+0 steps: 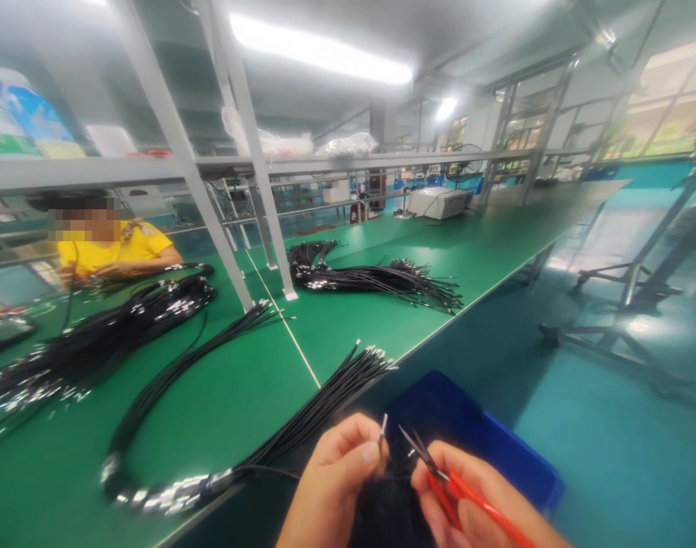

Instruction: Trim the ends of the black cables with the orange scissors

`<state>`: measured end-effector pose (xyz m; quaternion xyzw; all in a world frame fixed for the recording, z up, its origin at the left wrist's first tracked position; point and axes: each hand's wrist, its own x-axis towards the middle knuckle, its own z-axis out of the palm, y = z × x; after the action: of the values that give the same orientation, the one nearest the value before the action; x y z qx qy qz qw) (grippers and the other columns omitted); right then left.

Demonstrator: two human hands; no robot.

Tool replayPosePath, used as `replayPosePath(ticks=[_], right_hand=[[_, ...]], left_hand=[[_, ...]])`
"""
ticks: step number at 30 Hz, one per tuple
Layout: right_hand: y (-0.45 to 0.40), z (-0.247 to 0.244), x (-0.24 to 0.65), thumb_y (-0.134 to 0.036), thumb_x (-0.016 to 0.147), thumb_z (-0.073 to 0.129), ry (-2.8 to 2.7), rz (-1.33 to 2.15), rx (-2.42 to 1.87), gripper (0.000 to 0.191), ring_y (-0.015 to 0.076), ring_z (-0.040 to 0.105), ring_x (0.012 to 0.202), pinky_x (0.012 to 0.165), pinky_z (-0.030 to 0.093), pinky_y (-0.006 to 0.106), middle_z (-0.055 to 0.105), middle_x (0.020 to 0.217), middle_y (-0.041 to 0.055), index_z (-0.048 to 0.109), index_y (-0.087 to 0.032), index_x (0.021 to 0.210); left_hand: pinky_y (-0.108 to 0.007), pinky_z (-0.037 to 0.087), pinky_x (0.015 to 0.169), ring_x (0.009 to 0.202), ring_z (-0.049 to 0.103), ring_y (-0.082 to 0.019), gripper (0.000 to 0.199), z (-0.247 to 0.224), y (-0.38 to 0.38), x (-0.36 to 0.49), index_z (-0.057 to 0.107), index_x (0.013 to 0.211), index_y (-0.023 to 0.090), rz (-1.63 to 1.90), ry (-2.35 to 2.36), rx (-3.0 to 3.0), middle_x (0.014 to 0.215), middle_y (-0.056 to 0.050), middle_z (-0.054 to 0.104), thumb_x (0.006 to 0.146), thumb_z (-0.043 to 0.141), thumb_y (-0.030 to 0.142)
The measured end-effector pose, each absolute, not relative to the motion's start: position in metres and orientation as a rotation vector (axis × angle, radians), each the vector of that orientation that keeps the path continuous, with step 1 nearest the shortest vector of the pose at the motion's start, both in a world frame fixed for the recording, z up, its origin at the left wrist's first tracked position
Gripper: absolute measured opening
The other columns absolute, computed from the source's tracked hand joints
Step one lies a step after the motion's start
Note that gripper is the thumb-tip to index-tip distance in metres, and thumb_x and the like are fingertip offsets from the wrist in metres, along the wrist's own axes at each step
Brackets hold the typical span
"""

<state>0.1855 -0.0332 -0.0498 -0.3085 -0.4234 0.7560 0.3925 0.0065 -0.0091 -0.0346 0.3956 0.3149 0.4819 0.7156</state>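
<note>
Between the thumb and fingers of my left hand (348, 464) a cable end (384, 426) is pinched, its pale tip pointing up. My right hand (467, 495) is wrapped round red-handled scissors (446, 481), whose dark pointed blades are parted and aim at the cable end without touching it. A bundle of black cables (177, 487) curves over the green table to my left, gathered by shiny wrapping. One thin cable runs from it toward my left hand. Below both hands is a blue bin (496, 449), its inside dark and partly hidden.
Another cable bundle (371, 281) lies farther along the green table (257, 380), and a large pile (113, 327) is at left. Grey shelf posts (250, 152) rise from the table. A person in a yellow top (119, 247) sits across. A wheeled stand (627, 281) is at right.
</note>
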Motion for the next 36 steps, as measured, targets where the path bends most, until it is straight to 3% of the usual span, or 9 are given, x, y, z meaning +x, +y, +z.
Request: replayPosePath(ticks=[6, 10, 18, 22, 26, 28, 32, 34, 36], right_hand=[[-0.038, -0.039, 0.182, -0.046, 0.063, 0.079, -0.75, 1.716, -0.724, 0.038, 0.0113, 0.042, 0.049, 0.048, 0.033, 0.026, 0.058, 0.066, 0.0014, 0.065, -0.022, 0.088], [-0.037, -0.035, 0.184, -0.039, 0.075, 0.07, -0.636, 1.551, -0.681, 0.021, 0.0115, 0.04, 0.053, 0.052, 0.036, 0.026, 0.054, 0.063, -0.0005, 0.067, -0.022, 0.086], [-0.038, -0.025, 0.194, -0.038, 0.081, 0.061, -0.657, 1.383, -0.711, 0.021, 0.0109, 0.037, 0.055, 0.053, 0.037, 0.024, 0.052, 0.064, -0.0005, 0.068, -0.019, 0.088], [-0.037, -0.025, 0.202, -0.039, 0.073, 0.068, -0.613, 1.367, -0.787, 0.018, 0.0136, 0.04, 0.053, 0.05, 0.039, 0.026, 0.051, 0.06, -0.0002, 0.069, -0.023, 0.082], [-0.035, -0.029, 0.211, -0.038, 0.071, 0.067, -0.611, 1.321, -0.882, 0.015, 0.015, 0.037, 0.052, 0.046, 0.041, 0.028, 0.05, 0.06, 0.0012, 0.067, -0.023, 0.069], [-0.034, -0.032, 0.215, -0.038, 0.072, 0.066, -0.609, 1.333, -0.903, 0.014, 0.0151, 0.036, 0.052, 0.044, 0.04, 0.029, 0.051, 0.062, 0.0022, 0.067, -0.023, 0.069], [-0.032, -0.038, 0.217, -0.036, 0.075, 0.064, -0.599, 1.358, -0.877, 0.012, 0.017, 0.039, 0.054, 0.045, 0.041, 0.031, 0.053, 0.066, 0.0038, 0.066, -0.025, 0.07], [-0.032, -0.041, 0.216, -0.034, 0.074, 0.064, -0.594, 1.368, -0.881, 0.01, 0.0169, 0.041, 0.055, 0.048, 0.043, 0.032, 0.055, 0.069, 0.0041, 0.068, -0.025, 0.076], [-0.033, -0.042, 0.215, -0.032, 0.075, 0.063, -0.583, 1.376, -0.896, 0.012, 0.0172, 0.042, 0.056, 0.05, 0.045, 0.033, 0.058, 0.072, 0.005, 0.069, -0.024, 0.081]], left_hand=[[-0.022, 0.044, 0.062, 0.063, 0.052, -0.012, 0.012, -0.041, -0.011, 0.01, 0.057, 0.075, 0.018, 1.127, 0.857, 1.256, 0.066, 0.001, 0.056, 0.083, 0.058, 0.027], [-0.02, 0.047, 0.062, 0.067, 0.059, -0.013, 0.012, -0.045, -0.019, 0.024, 0.058, 0.085, 0.02, 1.473, 1.076, 2.054, 0.074, 0.0, 0.061, 0.085, 0.053, 0.009], [-0.026, 0.05, 0.064, 0.069, 0.059, -0.015, 0.017, -0.055, -0.022, 0.037, 0.059, 0.091, 0.014, 1.718, 0.995, 2.512, 0.078, -0.006, 0.064, 0.08, 0.058, 0.001], [-0.03, 0.048, 0.06, 0.066, 0.062, -0.018, 0.007, -0.061, -0.014, 0.049, 0.063, 0.078, 0.019, 1.038, 1.265, 2.531, 0.074, -0.003, 0.068, 0.081, 0.061, 0.013], [-0.048, 0.046, 0.077, 0.087, 0.062, -0.035, 0.022, -0.075, -0.005, 0.046, 0.07, 0.083, 0.013, 0.329, 1.72, 2.446, 0.088, -0.017, 0.07, 0.076, 0.069, 0.033], [-0.05, 0.045, 0.074, 0.081, 0.063, -0.037, 0.023, -0.084, -0.006, 0.037, 0.072, 0.081, 0.01, 0.243, 1.826, 2.391, 0.082, -0.019, 0.07, 0.071, 0.072, 0.031], [-0.035, 0.046, 0.064, 0.066, 0.064, -0.026, 0.016, -0.085, -0.013, 0.017, 0.07, 0.067, 0.02, 0.167, 1.801, 2.364, 0.068, -0.007, 0.069, 0.064, 0.076, 0.035], [-0.032, 0.045, 0.065, 0.074, 0.064, -0.024, 0.008, -0.077, -0.009, 0.004, 0.07, 0.076, 0.022, 0.202, 1.883, 2.345, 0.079, -0.005, 0.07, 0.074, 0.067, 0.029], [-0.036, 0.044, 0.075, 0.089, 0.06, -0.027, 0.017, -0.068, 0.001, -0.012, 0.067, 0.092, 0.019, 0.258, 2.093, 2.284, 0.096, -0.01, 0.068, 0.086, 0.052, 0.019]])
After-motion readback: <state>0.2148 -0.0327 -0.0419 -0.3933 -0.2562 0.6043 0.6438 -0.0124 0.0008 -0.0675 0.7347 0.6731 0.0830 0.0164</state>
